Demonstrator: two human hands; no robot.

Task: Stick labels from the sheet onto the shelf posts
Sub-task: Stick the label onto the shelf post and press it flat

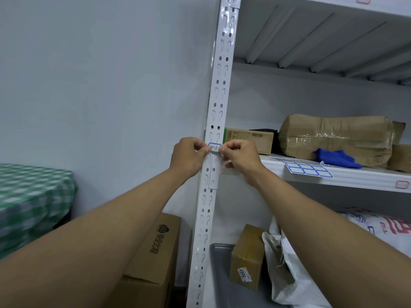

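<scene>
A white perforated shelf post point(219, 85) runs from top to bottom through the middle of the view. A small blue-bordered label point(214, 147) with handwriting lies across the post at the height of the middle shelf. My left hand point(189, 156) pinches the label's left end and my right hand point(239, 157) pinches its right end, thumbs pressed against it. The label sheet point(308, 170), with several blue-bordered blank labels, lies on the front edge of the middle shelf point(355, 178), to the right of my right hand.
Taped cardboard parcels point(333, 134) and a blue cloth point(335, 157) sit on the middle shelf. Below are a small box point(246, 256), a white sack point(289, 274) and a grey tray point(220, 263). A cardboard box point(155, 252) stands left of the post. A green checked cloth point(31, 201) covers something at far left.
</scene>
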